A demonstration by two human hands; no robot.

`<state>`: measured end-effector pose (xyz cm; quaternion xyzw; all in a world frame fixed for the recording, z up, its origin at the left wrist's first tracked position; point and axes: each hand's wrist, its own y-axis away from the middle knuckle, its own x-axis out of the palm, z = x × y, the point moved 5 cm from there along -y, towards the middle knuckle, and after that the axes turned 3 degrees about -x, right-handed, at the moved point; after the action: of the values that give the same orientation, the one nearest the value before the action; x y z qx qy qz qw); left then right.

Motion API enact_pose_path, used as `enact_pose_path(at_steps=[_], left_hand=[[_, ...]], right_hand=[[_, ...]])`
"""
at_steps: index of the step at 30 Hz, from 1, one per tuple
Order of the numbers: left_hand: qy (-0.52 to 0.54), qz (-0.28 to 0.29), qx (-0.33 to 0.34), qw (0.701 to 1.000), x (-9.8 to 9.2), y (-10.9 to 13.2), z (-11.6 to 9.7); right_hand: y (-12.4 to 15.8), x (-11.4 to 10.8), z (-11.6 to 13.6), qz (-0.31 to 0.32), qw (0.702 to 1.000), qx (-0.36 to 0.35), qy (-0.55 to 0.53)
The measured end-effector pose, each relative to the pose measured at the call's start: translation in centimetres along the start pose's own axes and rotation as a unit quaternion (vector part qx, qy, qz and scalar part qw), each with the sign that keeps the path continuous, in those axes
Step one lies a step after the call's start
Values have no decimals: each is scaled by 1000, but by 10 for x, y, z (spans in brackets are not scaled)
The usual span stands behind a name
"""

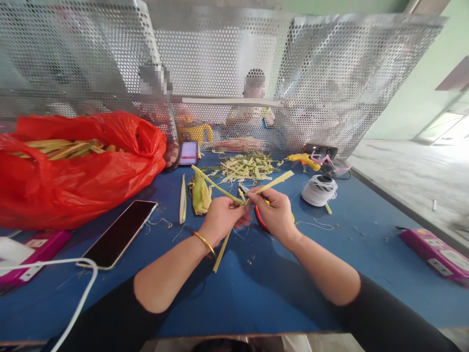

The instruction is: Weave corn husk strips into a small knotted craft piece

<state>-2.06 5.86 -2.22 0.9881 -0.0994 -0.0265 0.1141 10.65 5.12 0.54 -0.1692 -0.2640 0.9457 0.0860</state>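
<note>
Leaf strips (216, 185) met at a crossing between two pinching hands, above the blue tabletop (256, 293).
The left grip (224, 215) was closed around the strips, and the right grip (274, 208) pinched them just beside the crossing, thumb against fingers. Good handling here probably meant pressing the crossing flat, keeping the fingertips close to it and pulling evenly, since a narrow strip could split. Red-handled scissors (261, 220) lay partly hidden by the right grip; leaf trimmings (249, 168) were heaped beyond, white string (315, 193) stood to the right, and a smartphone (124, 232) and red plastic bag (110, 183) lay left. No brand was readable; markings on the right-hand purple power strip (434, 252) were too small.
</note>
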Motion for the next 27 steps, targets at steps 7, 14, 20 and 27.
enact_pose_path(at_steps=[7, 14, 20, 27], left_hand=[[5, -7, -15, 1000, 0, 4, -4], [114, 34, -42, 992, -4, 4, -7], [210, 43, -72, 974, -8, 2, -6], [231, -3, -82, 970, -13, 1, -7]], right_hand=[[4, 1, 8, 14, 998, -47, 25], [2, -3, 10, -4, 998, -64, 22], [2, -2, 15, 9, 994, -105, 25], [3, -2, 23, 32, 991, -127, 25]])
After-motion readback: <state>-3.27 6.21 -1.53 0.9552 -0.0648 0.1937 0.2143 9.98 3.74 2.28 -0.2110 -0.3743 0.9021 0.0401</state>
